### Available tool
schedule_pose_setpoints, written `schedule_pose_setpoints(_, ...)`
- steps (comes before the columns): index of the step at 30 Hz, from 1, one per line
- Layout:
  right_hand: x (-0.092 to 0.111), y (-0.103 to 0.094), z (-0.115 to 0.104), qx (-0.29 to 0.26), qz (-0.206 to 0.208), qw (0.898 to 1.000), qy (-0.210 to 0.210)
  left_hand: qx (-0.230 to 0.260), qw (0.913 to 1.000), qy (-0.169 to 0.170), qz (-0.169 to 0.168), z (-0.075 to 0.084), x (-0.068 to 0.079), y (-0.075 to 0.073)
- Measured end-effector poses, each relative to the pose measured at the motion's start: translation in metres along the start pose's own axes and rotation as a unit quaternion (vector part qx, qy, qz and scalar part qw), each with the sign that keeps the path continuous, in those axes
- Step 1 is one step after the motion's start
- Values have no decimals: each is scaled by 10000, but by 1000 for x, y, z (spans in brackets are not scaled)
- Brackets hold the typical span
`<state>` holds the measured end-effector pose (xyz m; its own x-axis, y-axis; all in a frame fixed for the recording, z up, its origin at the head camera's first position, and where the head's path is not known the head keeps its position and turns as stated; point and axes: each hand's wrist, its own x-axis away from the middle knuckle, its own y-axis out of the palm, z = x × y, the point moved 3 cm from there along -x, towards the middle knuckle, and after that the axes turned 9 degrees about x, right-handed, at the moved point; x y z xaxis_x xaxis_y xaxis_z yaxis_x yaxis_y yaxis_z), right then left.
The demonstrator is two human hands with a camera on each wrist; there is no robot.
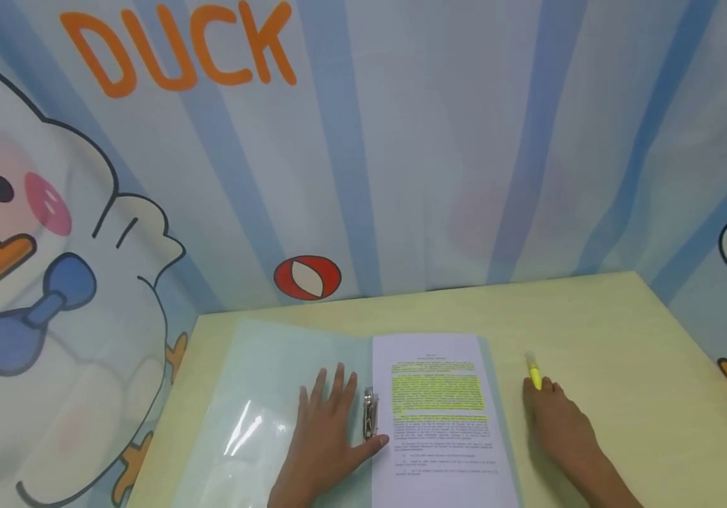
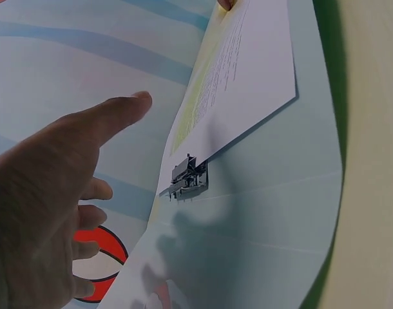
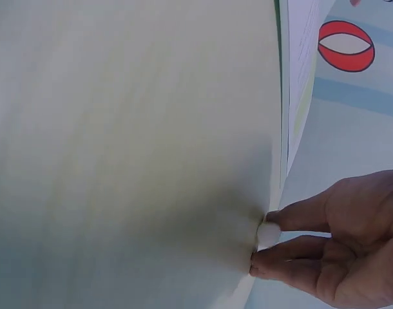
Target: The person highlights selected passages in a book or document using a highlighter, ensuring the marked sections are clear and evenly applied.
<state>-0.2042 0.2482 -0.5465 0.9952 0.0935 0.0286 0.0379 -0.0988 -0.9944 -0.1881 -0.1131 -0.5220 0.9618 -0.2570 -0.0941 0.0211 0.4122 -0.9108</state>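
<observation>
A pale blue-green folder (image 1: 262, 360) lies spread out on the table, with a metal clip (image 1: 370, 413) near its middle fold. Printed sheets (image 1: 440, 451) lie on its right side, the upper lines marked bright yellow. Over the folder's left half is my left hand (image 1: 328, 444), fingers straight and spread, thumb toward the sheets. In the left wrist view this hand holds nothing, and its shadow falls on the folder. To the right of the folder, my right hand (image 1: 557, 423) pinches a yellow highlighter (image 1: 535, 375) at the table surface. A white end (image 3: 268, 235) shows between its fingers.
The pale yellow table (image 1: 643, 353) extends to the right of the folder. Behind it hangs a blue-striped backdrop (image 1: 427, 155) printed with a duck figure (image 1: 39, 339) and orange letters (image 1: 226, 46). The backdrop meets the table's back edge.
</observation>
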Motion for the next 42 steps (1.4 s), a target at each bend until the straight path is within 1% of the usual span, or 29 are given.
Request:
schedule_pose_setpoints(2,0,-5,3,-66,244,9997,38,10,10000,45,9,0,0,1)
schedule_pose_setpoints(5,-1,-12,7,-320,391,9987,59,-36,9997,166,164,1,0,1)
schedule_pose_setpoints(10,0,-22,7,-701,366,9968,133,-86,9967,465,658,3,0,-4)
schedule_pose_setpoints(14,1,-33,2,-1111,201,9933,240,-93,9955,454,824,6,-2,-8)
schedule_pose_setpoints(17,2,-42,-5,-1443,44,9894,187,-107,9943,464,958,9,-2,-11)
schedule_pose_setpoints(20,3,-52,-14,-1837,-42,9829,76,-37,9901,662,1235,14,-2,-16)
schedule_pose_setpoints(23,6,-62,-22,-2157,-62,9764,-41,80,9838,957,1514,19,-2,-22)
schedule_pose_setpoints(27,11,-74,-34,-2590,23,9657,-185,200,9756,1330,1735,27,0,-30)
schedule_pose_setpoints(30,16,-81,-41,-2959,113,9547,-294,251,9687,1604,1877,34,2,-37)
schedule_pose_setpoints(33,21,-87,-48,-3434,60,9384,-371,287,9595,1907,2055,41,5,-43)
schedule_pose_setpoints(36,25,-91,-54,-3967,-112,9171,-380,377,9506,2178,2178,49,9,-49)
schedule_pose_setpoints(38,28,-92,-59,-4267,-187,9034,-373,483,9463,2314,2205,55,11,-53)
schedule_pose_setpoints(42,32,-95,-71,-4873,-147,8724,-349,696,9393,2551,2188,68,16,-59)
